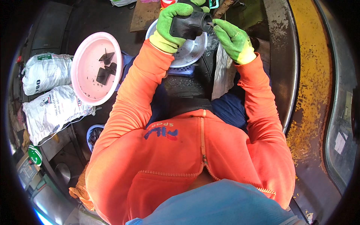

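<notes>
My left hand (168, 28), in a green and yellow glove, is wrapped round a hollow black plastic part (186, 26) shaped like a pipe fitting. The round opening of this part faces my right hand (231, 39), gloved alike. The right fingers are pinched together close to the opening's rim. A thin pointed tip shows at those fingertips, but I cannot make out what it belongs to. Directly below the hands is a pale perforated colander (193, 50), partly hidden by the left glove and the black part.
On the left a pink basin (117, 62) holds several black pieces (103, 76). Beyond it lie white printed sacks (45, 80). A blue crate (182, 71) sits under the colander. A worn yellow metal frame (311, 93) runs along the right, and a wooden board (144, 15) lies ahead.
</notes>
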`<state>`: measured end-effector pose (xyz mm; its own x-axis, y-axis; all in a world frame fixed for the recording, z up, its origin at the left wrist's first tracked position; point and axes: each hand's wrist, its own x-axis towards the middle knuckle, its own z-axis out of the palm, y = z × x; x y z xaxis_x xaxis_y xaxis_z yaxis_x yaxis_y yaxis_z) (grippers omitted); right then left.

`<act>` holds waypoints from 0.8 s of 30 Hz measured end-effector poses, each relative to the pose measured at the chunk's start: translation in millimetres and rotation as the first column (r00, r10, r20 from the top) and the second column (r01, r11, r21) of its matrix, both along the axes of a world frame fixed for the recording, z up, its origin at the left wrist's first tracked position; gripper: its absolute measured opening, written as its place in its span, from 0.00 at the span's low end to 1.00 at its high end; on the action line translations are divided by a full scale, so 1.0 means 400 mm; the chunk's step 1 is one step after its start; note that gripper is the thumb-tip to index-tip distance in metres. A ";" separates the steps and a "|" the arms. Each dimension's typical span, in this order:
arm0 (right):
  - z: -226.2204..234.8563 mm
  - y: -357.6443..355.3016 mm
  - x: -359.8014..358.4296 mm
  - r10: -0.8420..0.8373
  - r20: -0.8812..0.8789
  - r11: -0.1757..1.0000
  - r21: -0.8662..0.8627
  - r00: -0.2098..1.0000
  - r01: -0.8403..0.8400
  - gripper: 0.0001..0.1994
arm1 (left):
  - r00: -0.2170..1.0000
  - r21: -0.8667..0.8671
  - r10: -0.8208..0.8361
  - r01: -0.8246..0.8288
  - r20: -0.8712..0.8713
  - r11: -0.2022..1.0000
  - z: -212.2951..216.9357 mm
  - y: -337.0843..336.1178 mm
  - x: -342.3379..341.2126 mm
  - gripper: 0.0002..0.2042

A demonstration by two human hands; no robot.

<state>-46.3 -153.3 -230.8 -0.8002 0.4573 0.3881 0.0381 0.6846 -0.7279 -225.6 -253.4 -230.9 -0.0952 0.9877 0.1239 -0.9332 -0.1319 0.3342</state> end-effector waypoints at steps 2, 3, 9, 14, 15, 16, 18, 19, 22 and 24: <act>-0.011 -0.011 -0.004 0.005 0.000 0.992 -0.125 1.000 -0.005 0.14 | 0.995 -0.043 0.095 -0.097 -0.042 0.994 -0.005 -0.004 0.001 0.25; -0.017 -0.017 -0.007 0.002 -0.003 0.982 -0.191 1.000 -0.002 0.14 | 0.988 -0.060 0.141 -0.145 -0.066 0.988 -0.006 -0.007 0.002 0.26; -0.029 -0.049 -0.021 -0.104 0.046 0.894 -0.434 0.993 0.114 0.15 | 0.952 0.022 0.245 -0.245 -0.185 0.969 0.004 -0.014 0.015 0.32; -0.014 -0.079 -0.014 -0.052 -0.027 0.742 -0.670 0.998 0.020 0.15 | 0.905 0.215 0.297 -0.238 -0.306 0.947 0.013 -0.005 0.021 0.35; -0.008 -0.086 -0.014 -0.064 -0.051 0.727 -0.687 0.997 0.012 0.14 | 0.874 0.238 0.336 -0.264 -0.351 0.935 0.013 -0.003 0.022 0.36; 0.001 -0.091 -0.014 -0.051 -0.060 0.682 -0.731 0.997 -0.009 0.14 | 0.840 0.263 0.374 -0.287 -0.393 0.921 0.012 -0.001 0.023 0.36; 0.019 -0.099 -0.009 -0.022 -0.067 0.572 -0.819 0.997 -0.043 0.14 | 0.669 0.329 0.477 -0.347 -0.570 0.879 0.007 0.002 0.021 0.38; 0.030 -0.100 -0.004 0.018 -0.042 0.537 -0.843 0.999 -0.045 0.15 | 0.597 0.374 0.516 -0.357 -0.614 0.856 0.004 0.005 0.018 0.39; 0.056 -0.094 0.018 0.119 0.007 0.368 -0.929 0.993 -0.037 0.16 | 0.266 0.550 0.670 -0.405 -0.693 0.730 -0.005 0.011 0.006 0.39; 0.063 -0.085 0.031 0.174 -0.076 0.216 -0.970 0.982 -0.113 0.16 | 0.039 0.673 0.734 -0.370 -0.678 0.641 -0.007 0.017 -0.007 0.39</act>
<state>-33.8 -187.4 -205.4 -0.8963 0.3329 -0.2929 0.0707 -0.5448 -0.8356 -228.6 -246.8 -233.9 -0.2540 0.5909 0.7657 0.3226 -0.6946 0.6430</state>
